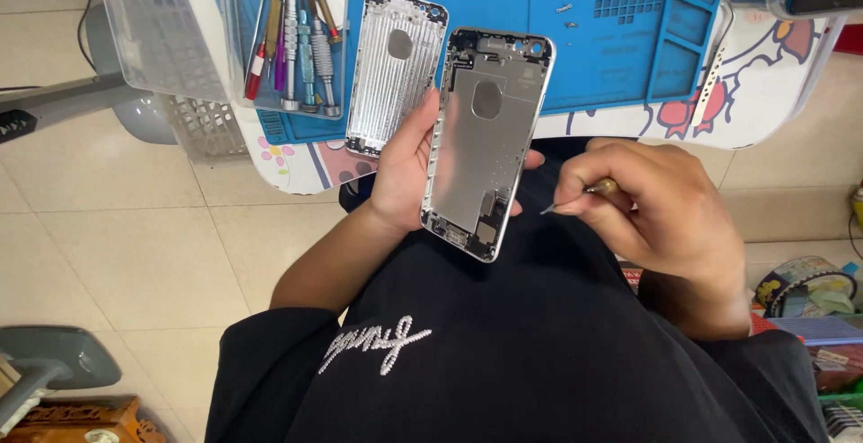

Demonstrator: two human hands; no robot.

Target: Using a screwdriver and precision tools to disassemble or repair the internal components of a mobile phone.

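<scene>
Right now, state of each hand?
Left hand: closed around bare silver metal phone housing.
Right hand: pinching thin metal-tipped screwdriver.

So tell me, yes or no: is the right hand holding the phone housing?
No, the left hand holds the phone housing; the right hand pinches a thin screwdriver.

two silver phone housings: one (486,142) at the centre, a second (394,70) at eleven o'clock from it. about six screwdrivers (301,34) in one clear tray (235,57) at ten o'clock. one blue work mat (620,48) at twelve o'clock. two hands: left (404,169), right (652,214).
</scene>
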